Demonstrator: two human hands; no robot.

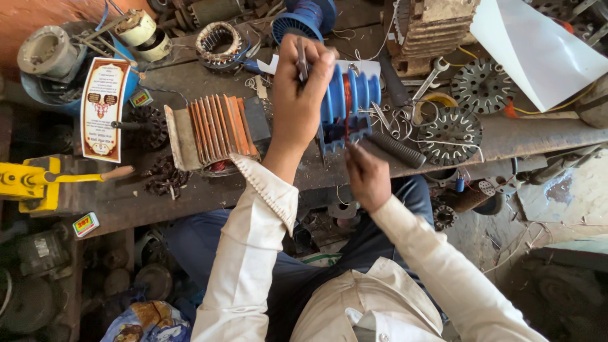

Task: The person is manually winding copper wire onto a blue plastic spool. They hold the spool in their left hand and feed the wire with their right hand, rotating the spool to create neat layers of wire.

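Note:
My left hand [299, 95] is raised over the bench and grips the left side of a blue stepped plastic winding former [349, 104], with a thin metal tool between its fingers. Copper wire is wound in one groove of the former. My right hand [367, 177] is below the former with its fingers pinched on the copper wire coming down from it. Both sleeves are cream-coloured.
An orange finned block [218, 130] stands left of my left hand. A black ribbed handle [396, 149], slotted steel discs [449, 133], a spanner [430, 76], a stator [218, 41], a white sheet [538, 50] and a yellow tool [31, 183] crowd the dark bench [538, 136].

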